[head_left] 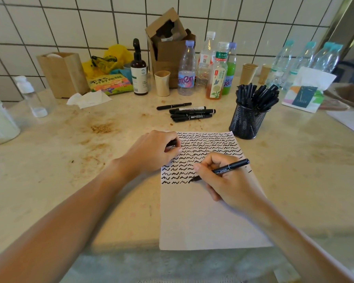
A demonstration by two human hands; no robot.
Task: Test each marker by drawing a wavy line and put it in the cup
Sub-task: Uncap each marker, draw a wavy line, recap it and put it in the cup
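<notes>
The marker is in the right hand, pinched like a pen, its tip down on the paper at the end of the lowest row of black squiggles. The left hand rests on the sheet's upper left corner with its fingers curled around something small and dark (the cap, I would guess, though most of it is hidden).

Beyond the top edge of the sheet lie a few untested markers in a loose bunch, and to the right of them stands the black mesh cup, already crowded with markers.

What could go wrong from here? The writing hand sits just below and beside fresh ink, so dragging its heel across could smear the lines. If the left hand lifts, the paper may slide on the smooth counter and spoil the wave. The cup looks nearly full; pushing another marker in at an angle might tip it or nudge it over. And if the cap is not pressed home first, the tip could mark whatever it touches.
</notes>
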